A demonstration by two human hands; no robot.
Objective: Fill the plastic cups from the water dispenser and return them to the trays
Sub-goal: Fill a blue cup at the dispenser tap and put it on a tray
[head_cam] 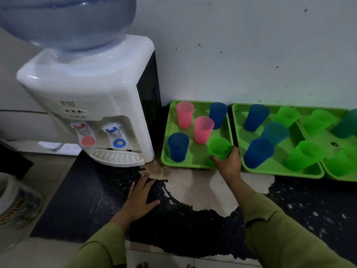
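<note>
A white water dispenser [100, 105] with a red tap and a blue tap [116, 134] stands at the left under a big blue bottle [65, 22]. To its right lie three green trays. The left tray [166, 151] holds two pink cups, two blue cups and a green cup [219, 147] at its front right corner. My right hand [229, 161] grips that green cup from the front. My left hand [140, 196] rests flat on the dark counter, fingers spread. The middle tray [241, 130] holds blue and green cups.
The right tray [328, 136] carries more green cups and runs out of frame. The black counter surface [87, 200] is worn through to a pale patch in front of the trays. A wall stands close behind. A white tub [15, 202] sits at the far left.
</note>
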